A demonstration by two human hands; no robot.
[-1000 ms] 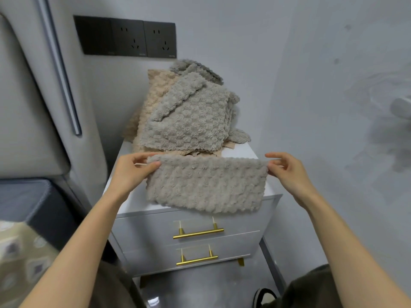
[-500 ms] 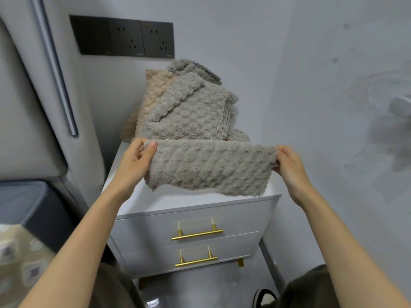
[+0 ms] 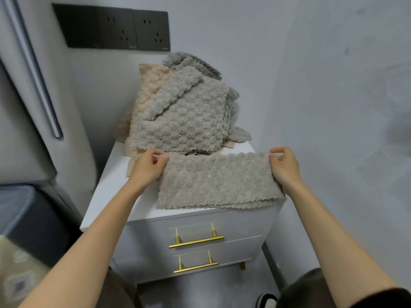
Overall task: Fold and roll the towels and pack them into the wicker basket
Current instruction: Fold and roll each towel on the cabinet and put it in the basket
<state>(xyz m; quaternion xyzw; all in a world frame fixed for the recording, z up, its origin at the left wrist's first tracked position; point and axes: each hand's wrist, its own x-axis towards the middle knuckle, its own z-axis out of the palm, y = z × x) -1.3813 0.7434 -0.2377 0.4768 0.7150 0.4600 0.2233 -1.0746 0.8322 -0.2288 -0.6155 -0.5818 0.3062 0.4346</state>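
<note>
Fingers (image 3: 160, 158) curled tight on the left hand (image 3: 145, 168), thumb and forefinger pinching the top left corner of the grey towel (image 3: 215, 181), and it's the same story on the right hand (image 3: 285, 168), fingers nipping the top right corner. Between them the towel is a folded strip lying across the front of the white desk (image 3: 115, 190), scalloped lower edge right at the front lip, right end just past the side. Behind it a loose pile of grey towels (image 3: 184, 121) leans on a beige towel (image 3: 149, 94) against the wall. No wicker basket in shot. The danger, as I read it: only the top corners are held, so a lopsided fold or roll could let the lower layers slide off the front edge, and a backward sweep could nudge that pile over
</note>
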